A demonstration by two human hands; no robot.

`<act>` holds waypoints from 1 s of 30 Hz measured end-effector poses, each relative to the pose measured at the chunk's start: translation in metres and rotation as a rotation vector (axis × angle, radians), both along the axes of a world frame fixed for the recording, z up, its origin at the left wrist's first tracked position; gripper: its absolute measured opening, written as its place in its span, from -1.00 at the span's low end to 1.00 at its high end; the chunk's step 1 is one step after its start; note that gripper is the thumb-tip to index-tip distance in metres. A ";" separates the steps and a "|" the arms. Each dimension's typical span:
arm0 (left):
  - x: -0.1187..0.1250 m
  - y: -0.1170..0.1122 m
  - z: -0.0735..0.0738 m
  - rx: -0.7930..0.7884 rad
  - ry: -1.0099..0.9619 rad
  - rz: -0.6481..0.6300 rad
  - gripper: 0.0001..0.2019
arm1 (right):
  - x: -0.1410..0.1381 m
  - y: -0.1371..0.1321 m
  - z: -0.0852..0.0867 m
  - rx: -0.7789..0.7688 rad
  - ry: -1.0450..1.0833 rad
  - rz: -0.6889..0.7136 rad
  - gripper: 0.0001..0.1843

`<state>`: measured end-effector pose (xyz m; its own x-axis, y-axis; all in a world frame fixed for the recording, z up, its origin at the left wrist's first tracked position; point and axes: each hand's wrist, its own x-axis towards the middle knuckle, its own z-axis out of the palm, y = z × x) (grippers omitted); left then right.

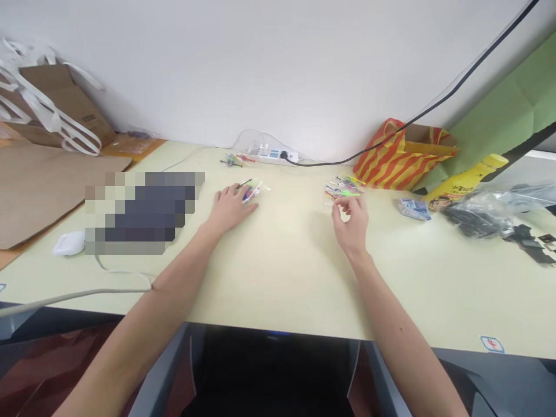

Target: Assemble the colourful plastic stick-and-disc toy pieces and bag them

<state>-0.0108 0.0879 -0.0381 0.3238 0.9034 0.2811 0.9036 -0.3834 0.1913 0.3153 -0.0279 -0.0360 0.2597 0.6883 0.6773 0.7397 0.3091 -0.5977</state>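
Table (pixel 282 278), left hand (pixel 230 208) spread beside colourful packet (pixel 252 192), right hand (pixel 354 227) curled at second packet (pixel 344 188), grip unclear

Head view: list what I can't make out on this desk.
All in the head view:
Left bundle of colourful pieces: partly covered by the left hand.
Right bundle of colourful pieces: too small and blurred to count.
Right hand: whether its fingers pinch anything is too small to tell.
Dark item: masked by pixel blocks.
Striped bag: any contents hidden by its front.
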 end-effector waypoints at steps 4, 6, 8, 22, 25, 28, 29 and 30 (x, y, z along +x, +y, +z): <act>0.008 -0.011 0.005 -0.062 -0.073 -0.216 -0.50 | -0.018 -0.006 -0.001 -0.104 -0.224 0.273 -0.86; 0.017 -0.021 0.012 -0.096 -0.117 -0.407 -0.50 | -0.027 -0.010 -0.001 -0.180 -0.310 0.363 -0.74; 0.027 -0.030 0.017 -0.142 -0.137 -0.570 -0.47 | -0.033 -0.013 -0.001 -0.256 -0.368 0.412 -0.57; 0.020 -0.024 0.010 -0.118 -0.066 -0.327 -0.67 | -0.038 -0.013 -0.007 -0.404 -0.416 0.446 -0.54; 0.021 -0.025 0.011 -0.145 -0.110 -0.297 -0.68 | -0.037 -0.013 -0.007 -0.407 -0.421 0.443 -0.54; 0.022 -0.025 0.010 -0.160 -0.178 -0.288 -0.64 | -0.036 -0.012 -0.008 -0.408 -0.422 0.440 -0.54; 0.023 -0.025 0.010 -0.168 -0.215 -0.296 -0.64 | -0.036 -0.012 -0.008 -0.407 -0.421 0.438 -0.54; 0.024 -0.025 0.009 -0.173 -0.265 -0.309 -0.65 | -0.035 -0.012 -0.008 -0.405 -0.419 0.435 -0.54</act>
<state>0.0133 0.0629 -0.0289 0.5230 0.8167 0.2438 0.6630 -0.5696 0.4858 0.2799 -0.0401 -0.0439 -0.3203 0.8880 0.3300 0.7921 0.4421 -0.4209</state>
